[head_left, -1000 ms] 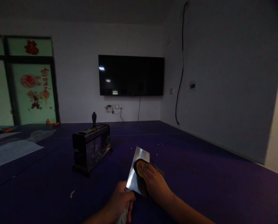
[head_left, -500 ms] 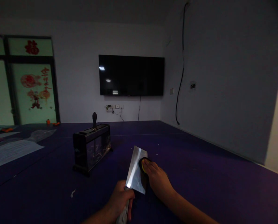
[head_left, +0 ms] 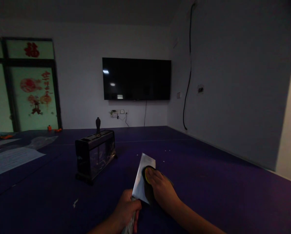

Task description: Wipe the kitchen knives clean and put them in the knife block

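Looks mid-rub (can't tell what's left): left hand wraps its grip round the cleaver handle, six o'clock; right hand clutches a pad against the blade.

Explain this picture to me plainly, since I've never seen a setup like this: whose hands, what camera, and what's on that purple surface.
There is no machine here: these are a person's own bare hands. The view comes from one camera worn on that person's head, looking forward and down.

The left hand grips the handle of a broad, cleaver-like blade. The right hand holds a black-and-yellow pad against the blade's flat side.

On the purple surface, to the left, stands a black case with a dark handle upright at its top. Farther left lie a printed sheet and clear plastic. Behind, a dark screen hangs on the wall.
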`<state>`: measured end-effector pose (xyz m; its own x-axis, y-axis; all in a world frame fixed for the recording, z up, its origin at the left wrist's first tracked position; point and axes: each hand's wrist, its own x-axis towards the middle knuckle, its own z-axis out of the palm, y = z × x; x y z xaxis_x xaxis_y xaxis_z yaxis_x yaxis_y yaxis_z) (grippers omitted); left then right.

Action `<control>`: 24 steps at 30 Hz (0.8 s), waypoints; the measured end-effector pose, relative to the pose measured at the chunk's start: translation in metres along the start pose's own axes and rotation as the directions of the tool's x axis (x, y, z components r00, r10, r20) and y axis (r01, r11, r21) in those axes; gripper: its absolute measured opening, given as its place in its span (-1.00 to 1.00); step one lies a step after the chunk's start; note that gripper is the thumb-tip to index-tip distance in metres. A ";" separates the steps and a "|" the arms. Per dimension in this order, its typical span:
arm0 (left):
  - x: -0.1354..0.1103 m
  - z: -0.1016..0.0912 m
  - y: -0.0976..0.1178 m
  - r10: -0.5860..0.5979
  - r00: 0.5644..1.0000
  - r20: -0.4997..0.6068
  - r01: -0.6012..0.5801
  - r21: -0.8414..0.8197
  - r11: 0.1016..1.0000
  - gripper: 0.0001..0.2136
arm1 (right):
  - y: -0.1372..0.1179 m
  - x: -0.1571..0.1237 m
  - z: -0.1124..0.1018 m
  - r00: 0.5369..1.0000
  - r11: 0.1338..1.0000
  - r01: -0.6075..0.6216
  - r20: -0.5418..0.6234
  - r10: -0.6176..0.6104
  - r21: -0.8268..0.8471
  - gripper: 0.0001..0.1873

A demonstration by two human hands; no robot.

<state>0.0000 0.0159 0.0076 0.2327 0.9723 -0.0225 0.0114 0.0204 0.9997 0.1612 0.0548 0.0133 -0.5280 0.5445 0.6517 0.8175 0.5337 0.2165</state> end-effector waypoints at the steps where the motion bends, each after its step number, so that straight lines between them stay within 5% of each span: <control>1: 0.000 0.000 0.001 0.006 1.000 0.002 -0.006 0.013 1.000 -0.96 | -0.001 0.000 -0.001 1.000 1.000 0.011 0.001 -0.011 0.013 -0.47; 11: -0.003 0.005 0.008 -0.020 0.999 0.040 0.020 -0.004 1.000 -0.96 | -0.008 0.002 -0.005 0.983 0.983 0.168 0.056 -0.172 0.067 -0.36; 24: -0.004 0.004 0.005 -0.048 0.997 0.059 0.051 -0.046 0.998 -0.95 | -0.002 0.009 -0.019 0.999 0.994 0.024 0.019 -0.027 0.107 -0.50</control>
<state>0.0032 0.0108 0.0123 0.2893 0.9546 -0.0710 -0.0215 0.0807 0.9965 0.1592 0.0463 0.0319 -0.5537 0.5421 0.6320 0.7752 0.6128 0.1536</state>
